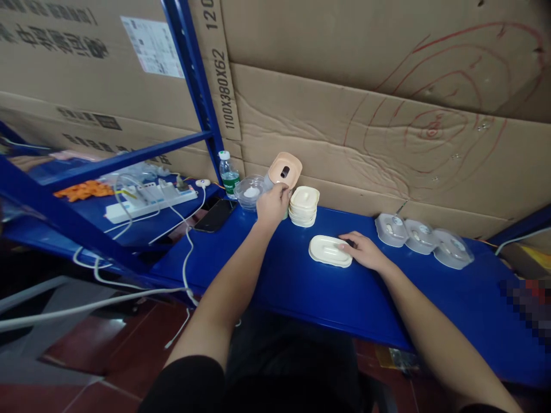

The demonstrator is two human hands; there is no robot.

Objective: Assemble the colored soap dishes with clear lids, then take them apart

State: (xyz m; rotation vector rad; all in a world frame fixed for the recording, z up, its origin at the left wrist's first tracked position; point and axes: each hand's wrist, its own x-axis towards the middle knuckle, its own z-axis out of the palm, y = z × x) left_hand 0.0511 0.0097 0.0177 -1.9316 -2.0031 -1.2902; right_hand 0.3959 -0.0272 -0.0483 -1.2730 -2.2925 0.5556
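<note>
- At the back of the blue shelf board (279,284), left of centre, a peach-coloured, rounded-square piece with a dark oblong opening (293,162) is tilted toward the viewer; the left hand (271,207) has its near edge in a narrow pinch between thumb and fingers.
- Just right of that hand stands a stack of cream, rounded-square containers (303,205), upright on the board.
- Nearer the front edge lies a cream oval dish-like piece with a raised bar on top (325,249), flat on the board. The right hand (364,250) is at its right end, thumb over the top and fingers stretched behind; I cannot tell whether it grips or only rests there.
- Behind the left wrist sits a clear plastic bowl (245,198), and just beside it a clear bottle with a white cap and green label (229,179).
- Left of the bowl, a flat black phone (215,216) lies near the blue metal upright (196,74).
- Beyond the frame, a white power strip with plugs and cables (112,214) lies near some crumpled orange material (84,190).
- Well to the right, three translucent lidded containers (420,238) stand in a row before a brown cardboard wall with red rings drawn on it (301,109).
</note>
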